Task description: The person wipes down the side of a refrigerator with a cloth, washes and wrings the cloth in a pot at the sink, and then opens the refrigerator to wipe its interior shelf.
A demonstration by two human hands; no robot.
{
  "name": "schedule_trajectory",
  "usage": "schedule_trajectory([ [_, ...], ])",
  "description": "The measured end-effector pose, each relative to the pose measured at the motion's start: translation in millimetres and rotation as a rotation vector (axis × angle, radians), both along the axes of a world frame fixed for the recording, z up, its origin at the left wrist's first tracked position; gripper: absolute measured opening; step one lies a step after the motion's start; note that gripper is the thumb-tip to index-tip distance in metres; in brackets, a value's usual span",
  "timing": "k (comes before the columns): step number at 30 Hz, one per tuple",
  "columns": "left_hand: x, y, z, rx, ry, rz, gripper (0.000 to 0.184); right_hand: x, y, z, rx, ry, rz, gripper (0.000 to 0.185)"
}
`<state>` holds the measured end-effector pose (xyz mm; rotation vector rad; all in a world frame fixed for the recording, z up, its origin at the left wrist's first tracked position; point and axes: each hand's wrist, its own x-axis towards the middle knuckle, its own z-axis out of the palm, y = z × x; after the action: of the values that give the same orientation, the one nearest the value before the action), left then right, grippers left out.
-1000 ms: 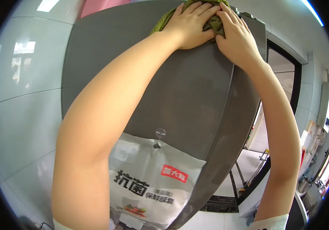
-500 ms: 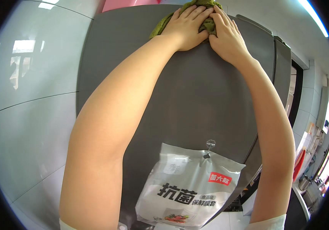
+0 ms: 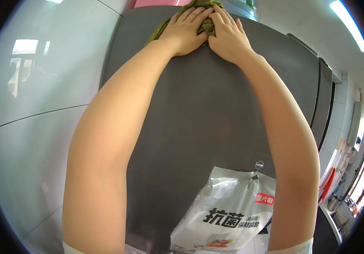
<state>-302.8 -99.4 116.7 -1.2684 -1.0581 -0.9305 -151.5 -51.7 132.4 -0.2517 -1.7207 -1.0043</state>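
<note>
Green cloth (image 3: 207, 28) pressed on grey panel (image 3: 203, 106), top of frame, by spread left hand (image 3: 186, 31) and flattened right hand (image 3: 229, 37); pink item (image 3: 158, 3) could be knocked by overreach.

A bright ceiling light (image 3: 350, 25) glares; fisheye edges curve into black.

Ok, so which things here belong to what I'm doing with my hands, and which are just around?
Part of the job:
cloth, green, under both hands
left hand
right hand
grey panel, apparently what the cloth is on

Just around:
bag, hanging untouched
hook
pink item, only partly visible
light
</note>
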Motion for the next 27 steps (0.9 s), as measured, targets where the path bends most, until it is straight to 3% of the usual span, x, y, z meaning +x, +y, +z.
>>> schedule_trajectory([
  [21, -138, -46, 1, -0.047, -0.184, 0.084, 0.066, -150, -35, 20, 0.003, -0.113, 0.056, 0.051],
  [27, -169, -55, 0, -0.093, -0.286, -0.127, 0.068, -184, -44, 23, -0.008, -0.143, 0.074, 0.051],
])
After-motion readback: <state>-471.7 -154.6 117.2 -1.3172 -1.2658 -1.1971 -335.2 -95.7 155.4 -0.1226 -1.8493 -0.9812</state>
